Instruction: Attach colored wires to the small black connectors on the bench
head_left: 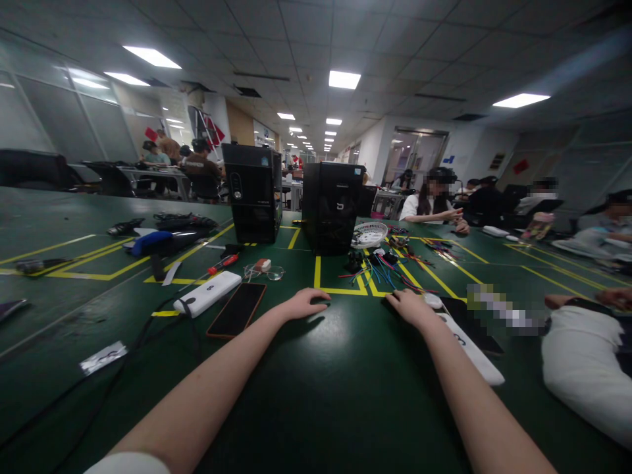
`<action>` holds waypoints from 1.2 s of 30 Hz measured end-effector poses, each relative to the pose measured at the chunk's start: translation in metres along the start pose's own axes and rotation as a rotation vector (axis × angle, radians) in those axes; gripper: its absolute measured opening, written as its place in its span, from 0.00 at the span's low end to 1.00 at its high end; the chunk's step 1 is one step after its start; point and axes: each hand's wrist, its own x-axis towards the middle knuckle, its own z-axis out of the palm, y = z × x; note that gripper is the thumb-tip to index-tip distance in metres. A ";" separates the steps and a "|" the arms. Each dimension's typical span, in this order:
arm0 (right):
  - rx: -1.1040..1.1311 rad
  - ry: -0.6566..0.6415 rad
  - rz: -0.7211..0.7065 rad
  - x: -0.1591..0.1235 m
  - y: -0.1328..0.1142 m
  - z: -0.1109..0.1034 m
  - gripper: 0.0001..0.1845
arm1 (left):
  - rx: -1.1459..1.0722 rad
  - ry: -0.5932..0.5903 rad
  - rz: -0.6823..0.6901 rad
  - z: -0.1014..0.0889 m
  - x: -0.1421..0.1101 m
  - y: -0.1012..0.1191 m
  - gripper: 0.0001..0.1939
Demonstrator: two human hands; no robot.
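Observation:
Both my arms stretch forward over a dark green table [316,388]. My left hand [305,304] lies palm down on the table surface, fingers curled loosely, holding nothing that I can see. My right hand [407,307] rests on the table near a tangle of coloured cables [390,273], fingers bent with nothing visible in them. A black computer tower [332,207] stands straight ahead, and a second black tower [253,193] stands to its left. A dark phone [237,309] and a white power bank [208,293] lie left of my left hand.
A white basket [370,234], a red-handled screwdriver [223,264] and glasses [263,270] lie past my hands. Yellow tape lines [340,290] mark the table. A white device [474,355] lies under my right forearm. Another person's white sleeve [585,362] rests at right. Other people sit further back.

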 end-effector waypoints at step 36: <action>0.035 0.541 -0.449 -0.039 -0.152 0.047 0.21 | 0.123 0.157 0.043 0.015 0.006 -0.008 0.19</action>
